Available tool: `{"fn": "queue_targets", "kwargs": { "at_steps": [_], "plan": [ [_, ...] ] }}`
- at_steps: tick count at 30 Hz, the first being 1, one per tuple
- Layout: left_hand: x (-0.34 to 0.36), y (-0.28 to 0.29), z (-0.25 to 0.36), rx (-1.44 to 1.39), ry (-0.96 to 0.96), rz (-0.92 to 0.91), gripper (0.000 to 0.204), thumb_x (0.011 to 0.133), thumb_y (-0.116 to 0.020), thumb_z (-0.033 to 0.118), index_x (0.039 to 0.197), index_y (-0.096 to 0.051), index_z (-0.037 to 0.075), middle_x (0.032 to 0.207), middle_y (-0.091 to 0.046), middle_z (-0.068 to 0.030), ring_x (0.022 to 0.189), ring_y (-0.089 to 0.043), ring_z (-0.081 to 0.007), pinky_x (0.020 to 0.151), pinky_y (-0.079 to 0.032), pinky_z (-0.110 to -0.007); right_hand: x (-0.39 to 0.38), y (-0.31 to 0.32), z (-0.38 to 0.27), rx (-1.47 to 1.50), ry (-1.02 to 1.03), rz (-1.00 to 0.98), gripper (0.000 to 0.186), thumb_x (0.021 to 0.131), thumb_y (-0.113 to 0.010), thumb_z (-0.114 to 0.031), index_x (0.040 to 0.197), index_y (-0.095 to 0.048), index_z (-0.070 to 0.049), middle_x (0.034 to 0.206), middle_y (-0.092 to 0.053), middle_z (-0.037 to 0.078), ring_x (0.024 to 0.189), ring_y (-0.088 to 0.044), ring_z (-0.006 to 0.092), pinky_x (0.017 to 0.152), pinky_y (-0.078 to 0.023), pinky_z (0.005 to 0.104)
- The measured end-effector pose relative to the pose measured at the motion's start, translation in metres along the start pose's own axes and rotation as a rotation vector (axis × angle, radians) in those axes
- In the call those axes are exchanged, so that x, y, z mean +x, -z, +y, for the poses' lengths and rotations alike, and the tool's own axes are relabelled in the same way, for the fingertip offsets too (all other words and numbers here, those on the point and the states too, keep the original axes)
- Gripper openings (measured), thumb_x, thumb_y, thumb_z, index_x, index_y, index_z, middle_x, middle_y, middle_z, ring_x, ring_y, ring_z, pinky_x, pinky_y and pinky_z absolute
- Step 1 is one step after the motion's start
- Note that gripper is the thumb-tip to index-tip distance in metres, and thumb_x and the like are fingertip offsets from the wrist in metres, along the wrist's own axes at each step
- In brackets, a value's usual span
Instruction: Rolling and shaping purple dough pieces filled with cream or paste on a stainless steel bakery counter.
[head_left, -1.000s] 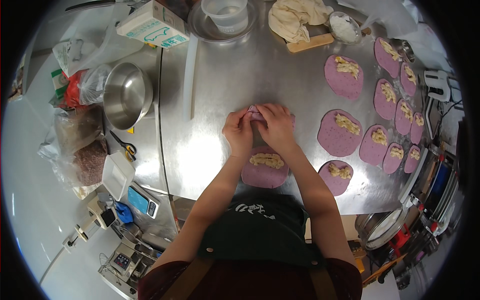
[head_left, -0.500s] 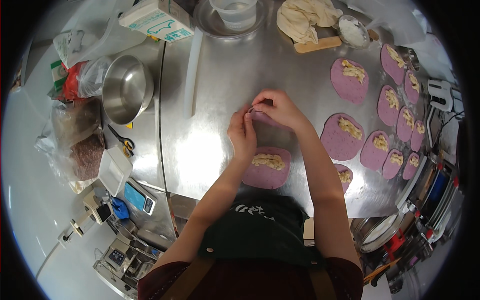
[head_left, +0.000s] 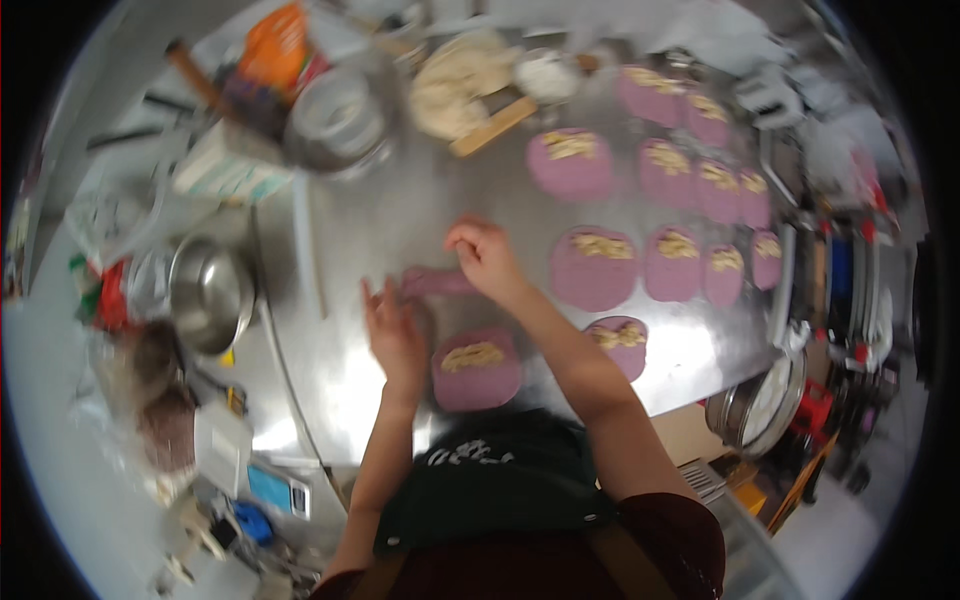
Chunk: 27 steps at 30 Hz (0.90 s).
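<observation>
A rolled, folded piece of purple dough point(head_left: 437, 282) lies on the steel table between my hands. My left hand point(head_left: 393, 330) is by its left end, fingers spread and somewhat blurred. At the right end is my right hand point(head_left: 484, 258), its fingers curled in; their tips are hidden, so whether they grip anything does not show. Nearer to me rests a flat purple dough piece point(head_left: 477, 370) with a strip of pale yellow, lumpy filling point(head_left: 473, 355). To the right lie several more flat purple dough pieces point(head_left: 594, 283), each topped with the same filling.
A pale cloth point(head_left: 462, 88), a wooden scraper point(head_left: 492, 127) and a bowl of white powder point(head_left: 548, 75) stand at the back. On the left are a long white rod point(head_left: 306, 240), a steel bowl point(head_left: 211, 295) and a blue-screened scale point(head_left: 278, 490). Racked trays point(head_left: 835, 270) edge the right side.
My hands have parted from their pinch on the dough; the left has opened, the right has curled. The dough now lies as a roll. The whole view has swung to the right.
</observation>
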<state>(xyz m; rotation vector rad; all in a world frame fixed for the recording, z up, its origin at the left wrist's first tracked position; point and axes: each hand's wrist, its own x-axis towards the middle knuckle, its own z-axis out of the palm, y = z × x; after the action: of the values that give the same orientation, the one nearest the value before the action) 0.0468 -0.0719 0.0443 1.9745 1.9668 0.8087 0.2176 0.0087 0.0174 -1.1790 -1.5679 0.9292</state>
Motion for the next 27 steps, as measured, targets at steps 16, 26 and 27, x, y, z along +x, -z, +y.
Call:
{"fn": "queue_targets", "kwargs": {
  "at_steps": [16,26,27],
  "plan": [
    [-0.039,-0.011,0.047,-0.164,0.007,-0.012,0.024,0.08,-0.061,0.0,0.104,-0.06,0.001,0.124,-0.049,-0.0192,0.106,-0.054,-0.0346,0.085,-0.048,-0.04,0.135,0.21,0.024,-0.866,0.007,0.147,0.013,0.078,-0.064,-0.017,0.085,-0.067,-0.007,0.086,-0.064,0.013,0.081,-0.063,0.0298,0.067,-0.051,0.0387],
    [-0.063,0.002,0.03,-0.111,0.153,-0.004,0.026,0.077,-0.063,-0.003,0.103,-0.061,0.001,0.123,-0.051,-0.0197,0.105,-0.055,-0.0347,0.084,-0.048,-0.041,0.214,0.159,0.076,-1.309,-0.168,-0.348,0.015,0.078,-0.059,-0.009,0.09,-0.069,-0.007,0.095,-0.068,0.011,0.093,-0.066,0.0256,0.076,-0.054,0.0358],
    [-0.061,0.004,0.026,-0.108,0.172,-0.004,0.026,0.078,-0.063,-0.002,0.103,-0.061,0.001,0.123,-0.051,-0.0195,0.105,-0.055,-0.0346,0.084,-0.049,-0.041,0.213,0.159,0.078,-1.324,-0.162,-0.341,0.016,0.078,-0.058,-0.007,0.09,-0.069,-0.006,0.094,-0.068,0.012,0.091,-0.066,0.0262,0.075,-0.054,0.0361]
  ]
}}
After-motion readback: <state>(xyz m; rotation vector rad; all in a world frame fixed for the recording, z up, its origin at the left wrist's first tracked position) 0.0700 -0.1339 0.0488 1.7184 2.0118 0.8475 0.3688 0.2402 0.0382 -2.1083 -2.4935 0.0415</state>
